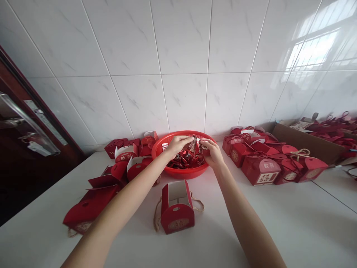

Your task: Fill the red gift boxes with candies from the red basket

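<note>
At the centre of the frame, the left hand and right hand reach over a round red plastic basket holding shiny red foil-wrapped packets, fingers curled with the tips among the wrappers, though I cannot tell whether either pinches one. Slick foil in a loose fingertip hold could let a packet slip; at lower centre, the open-topped red cardboard box with twisted rope handles could be knocked if the left forearm swung inward.
</note>
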### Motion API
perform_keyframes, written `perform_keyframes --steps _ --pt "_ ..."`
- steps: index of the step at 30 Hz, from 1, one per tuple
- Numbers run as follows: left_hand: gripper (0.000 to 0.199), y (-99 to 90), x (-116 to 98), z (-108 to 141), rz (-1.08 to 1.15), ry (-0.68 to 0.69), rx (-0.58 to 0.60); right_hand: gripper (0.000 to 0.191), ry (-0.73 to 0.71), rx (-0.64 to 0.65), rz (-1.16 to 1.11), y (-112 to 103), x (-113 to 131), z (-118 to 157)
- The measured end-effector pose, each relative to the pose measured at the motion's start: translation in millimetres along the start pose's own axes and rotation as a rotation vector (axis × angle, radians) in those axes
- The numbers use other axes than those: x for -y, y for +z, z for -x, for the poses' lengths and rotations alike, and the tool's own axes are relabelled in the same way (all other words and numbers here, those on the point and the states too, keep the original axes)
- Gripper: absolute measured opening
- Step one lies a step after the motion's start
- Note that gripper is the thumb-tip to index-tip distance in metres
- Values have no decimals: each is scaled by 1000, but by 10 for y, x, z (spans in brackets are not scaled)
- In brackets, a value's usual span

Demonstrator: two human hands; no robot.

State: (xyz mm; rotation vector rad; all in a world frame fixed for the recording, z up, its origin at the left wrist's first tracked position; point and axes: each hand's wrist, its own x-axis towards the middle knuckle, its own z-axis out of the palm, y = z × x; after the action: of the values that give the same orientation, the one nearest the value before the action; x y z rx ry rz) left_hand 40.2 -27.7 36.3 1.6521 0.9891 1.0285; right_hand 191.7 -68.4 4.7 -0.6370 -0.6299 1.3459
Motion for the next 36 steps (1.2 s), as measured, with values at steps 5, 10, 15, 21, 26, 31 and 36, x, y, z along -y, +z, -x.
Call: perform_keyframes --steps 5,10,15,21,26,31,36 --pt "25 -221 65 -66 -551 17 87 12 -24 -38 -1 0 -8 -11" --pt "30 -395 156 -47 -855 -102 237 12 -16 -53 20 18 0 -8" --pt "32 -350 193 1 -849 -93 252 11 -29 -51 33 23 3 -3" --pt "30 -356 190 88 -865 -5 176 10 -70 -61 63 24 -29 -3" --pt "26 -445 117 135 -1098 -50 129 11 -121 -71 82 27 -69 9" --pt "36 -272 66 10 -1129 32 342 16 -162 -109 83 26 -76 8" --pt "20 55 164 -176 -1133 58 547 15 -212 -160 78 19 -76 -16"
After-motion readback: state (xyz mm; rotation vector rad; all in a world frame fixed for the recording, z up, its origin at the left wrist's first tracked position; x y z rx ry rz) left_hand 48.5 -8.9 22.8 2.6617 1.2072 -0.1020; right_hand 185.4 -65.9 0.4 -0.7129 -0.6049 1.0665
